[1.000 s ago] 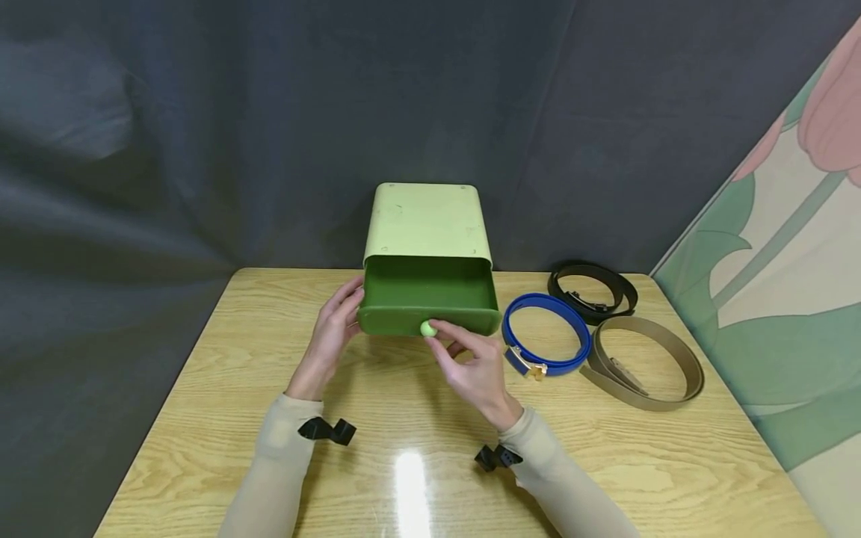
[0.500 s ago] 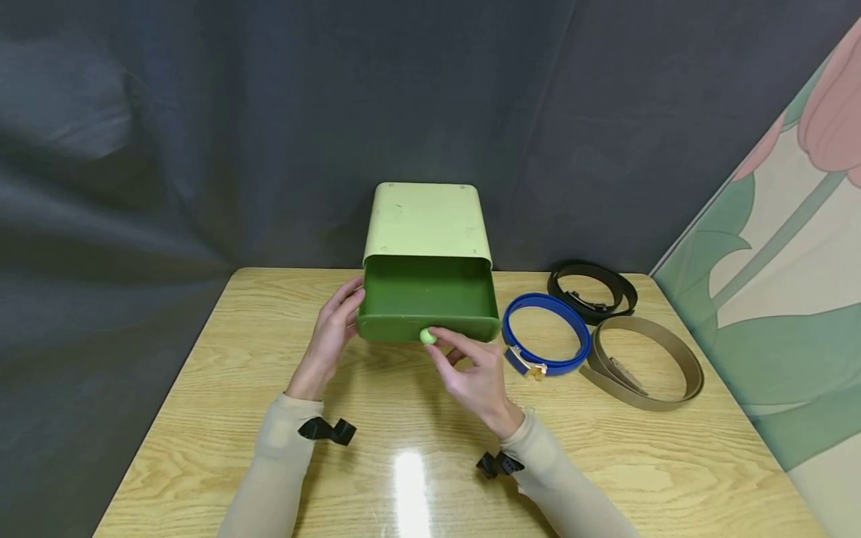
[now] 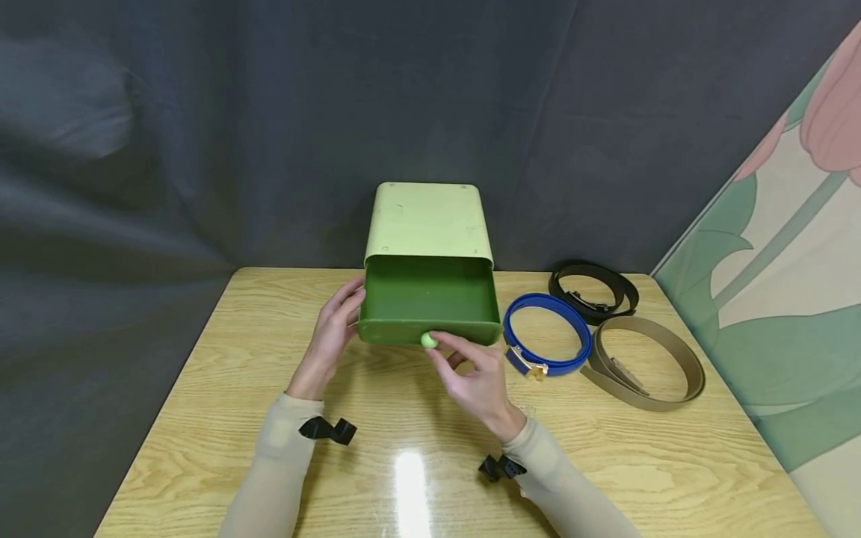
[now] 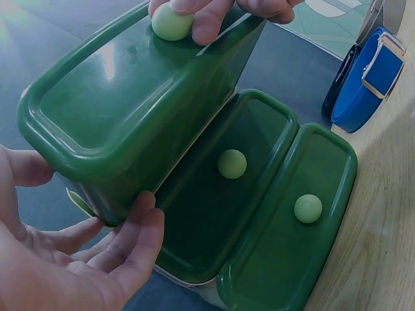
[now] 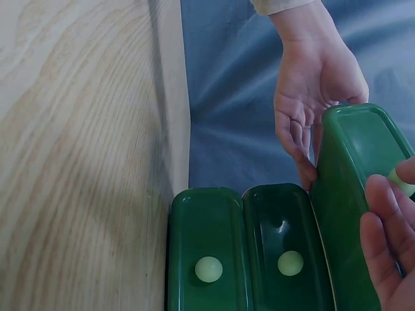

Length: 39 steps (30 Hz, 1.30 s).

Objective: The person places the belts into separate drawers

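Observation:
A cream cabinet stands at the table's back edge, its green top drawer pulled out and bare inside. My right hand pinches the pale green round knob on that drawer's front between thumb and fingers. My left hand lies along the left side with extended fingers; in the left wrist view its fingertips touch the drawer's side and lower edge. Below, two more green drawers with round knobs show pushed in: the middle drawer and the bottom drawer.
Right of the cabinet lie three coiled belts: a blue belt with a gold-toned buckle, a black belt behind it and a tan belt. A dark curtain hangs behind the wooden table; a floral-patterned cloth borders the right.
The top drawer has slid a little farther out toward me, with my right hand following on its knob. My left hand stays in place at the side.

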### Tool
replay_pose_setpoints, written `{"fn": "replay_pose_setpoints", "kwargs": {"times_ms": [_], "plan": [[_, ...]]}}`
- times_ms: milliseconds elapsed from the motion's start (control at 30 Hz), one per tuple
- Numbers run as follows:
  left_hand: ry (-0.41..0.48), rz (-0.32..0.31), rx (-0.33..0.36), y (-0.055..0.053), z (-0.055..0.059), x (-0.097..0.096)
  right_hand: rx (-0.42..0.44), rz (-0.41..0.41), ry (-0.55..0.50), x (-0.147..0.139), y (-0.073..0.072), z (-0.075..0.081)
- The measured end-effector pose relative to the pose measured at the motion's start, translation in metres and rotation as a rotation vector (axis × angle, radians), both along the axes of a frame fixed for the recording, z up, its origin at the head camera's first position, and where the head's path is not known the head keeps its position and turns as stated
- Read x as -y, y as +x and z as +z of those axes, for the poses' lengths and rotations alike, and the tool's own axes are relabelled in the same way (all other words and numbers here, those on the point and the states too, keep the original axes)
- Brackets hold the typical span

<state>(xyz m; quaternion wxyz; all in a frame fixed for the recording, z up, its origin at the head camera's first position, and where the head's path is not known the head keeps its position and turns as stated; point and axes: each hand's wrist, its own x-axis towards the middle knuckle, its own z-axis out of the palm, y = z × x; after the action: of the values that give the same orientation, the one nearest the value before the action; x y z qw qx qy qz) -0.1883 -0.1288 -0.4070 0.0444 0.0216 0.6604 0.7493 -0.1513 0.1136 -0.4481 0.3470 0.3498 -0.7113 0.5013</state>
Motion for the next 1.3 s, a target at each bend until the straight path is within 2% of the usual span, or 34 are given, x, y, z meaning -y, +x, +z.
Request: {"fn": "replay_pose_setpoints", "kwargs": {"times_ms": [233, 767, 1300], "plan": [[0.008, 0.002, 0.004, -0.001, 0.000, -0.001, -0.008, 0.008, 0.003, -0.001, 0.002, -0.001], [-0.038, 0.007, -0.003, 0.000, -0.003, -0.001, -0.027, 0.018, 0.022, -0.004, 0.002, -0.005], [-0.032, -0.005, -0.015, 0.001, -0.002, 0.000, -0.026, 0.032, 0.120, -0.013, 0.004, -0.002]]}}
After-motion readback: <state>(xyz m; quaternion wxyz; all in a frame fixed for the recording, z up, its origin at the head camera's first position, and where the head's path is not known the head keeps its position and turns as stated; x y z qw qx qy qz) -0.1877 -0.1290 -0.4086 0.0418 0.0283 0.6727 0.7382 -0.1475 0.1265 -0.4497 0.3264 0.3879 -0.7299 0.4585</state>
